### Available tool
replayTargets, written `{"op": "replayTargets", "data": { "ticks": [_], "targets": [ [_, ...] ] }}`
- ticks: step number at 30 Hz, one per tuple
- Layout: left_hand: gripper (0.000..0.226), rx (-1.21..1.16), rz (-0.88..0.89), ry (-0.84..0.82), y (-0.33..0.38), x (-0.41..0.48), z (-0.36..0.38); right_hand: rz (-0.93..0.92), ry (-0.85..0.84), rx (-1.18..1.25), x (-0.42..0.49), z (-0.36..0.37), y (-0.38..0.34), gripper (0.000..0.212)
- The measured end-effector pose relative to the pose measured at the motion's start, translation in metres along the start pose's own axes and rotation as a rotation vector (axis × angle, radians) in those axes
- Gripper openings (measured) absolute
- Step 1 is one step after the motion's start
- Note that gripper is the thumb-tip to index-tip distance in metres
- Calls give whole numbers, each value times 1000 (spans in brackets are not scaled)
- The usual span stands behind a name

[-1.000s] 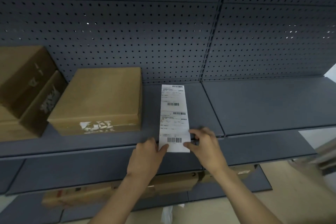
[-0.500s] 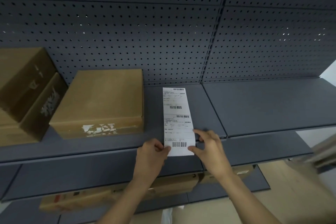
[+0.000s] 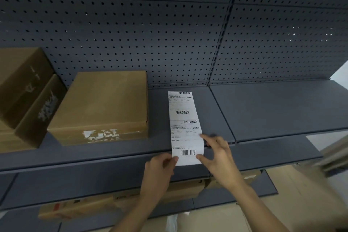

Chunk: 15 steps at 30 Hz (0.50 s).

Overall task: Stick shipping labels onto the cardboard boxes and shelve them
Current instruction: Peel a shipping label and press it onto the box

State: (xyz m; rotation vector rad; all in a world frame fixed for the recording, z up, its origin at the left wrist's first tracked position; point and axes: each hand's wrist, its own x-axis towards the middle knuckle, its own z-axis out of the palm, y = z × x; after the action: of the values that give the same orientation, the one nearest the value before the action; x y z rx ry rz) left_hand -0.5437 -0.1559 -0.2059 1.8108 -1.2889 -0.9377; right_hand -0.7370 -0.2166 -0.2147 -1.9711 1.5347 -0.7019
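Observation:
A long white strip of shipping labels (image 3: 183, 118) lies on the grey shelf (image 3: 263, 111), its near end hanging over the front edge. My left hand (image 3: 160, 173) pinches the strip's near left corner. My right hand (image 3: 218, 156) pinches the right edge of the lowest label between thumb and fingers. A flat cardboard box (image 3: 101, 107) with torn white label remains on its front sits on the same shelf, left of the strip. Two more cardboard boxes (image 3: 24, 92) are stacked at the far left.
A perforated grey back panel (image 3: 169, 34) rises behind the shelf. Lower shelves (image 3: 75, 181) step out below, with cardboard boxes (image 3: 94, 205) on the lowest one. The right shelf section carries nothing. Pale floor shows at the bottom right.
My right hand's fingers have shifted up along the right edge of the lowest label. My left hand keeps its pinch on the corner. The view has tilted down slightly.

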Motion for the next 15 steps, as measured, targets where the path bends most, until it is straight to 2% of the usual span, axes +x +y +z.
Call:
{"op": "replayTargets", "data": {
  "ticks": [2, 5, 7, 10, 15],
  "targets": [
    [22, -30, 40, -8, 4, -3, -4, -3, -5, 58, -2, -7, -6, 59],
    [16, -67, 107, -42, 8, -9, -10, 39, 81, 144, 0, -19, -25, 42],
    [12, -79, 170, -88, 10, -11, -14, 117, 120, 174, 6, -23, -32, 42],
    [9, -66, 317, -131, 10, -9, -20, 255, 52, 243, 14, -25, -36, 46],
    [11, -23, 454, -178, 8, -8, -28, 410, -23, 922, 19, -23, -49, 30]
  ]
}}
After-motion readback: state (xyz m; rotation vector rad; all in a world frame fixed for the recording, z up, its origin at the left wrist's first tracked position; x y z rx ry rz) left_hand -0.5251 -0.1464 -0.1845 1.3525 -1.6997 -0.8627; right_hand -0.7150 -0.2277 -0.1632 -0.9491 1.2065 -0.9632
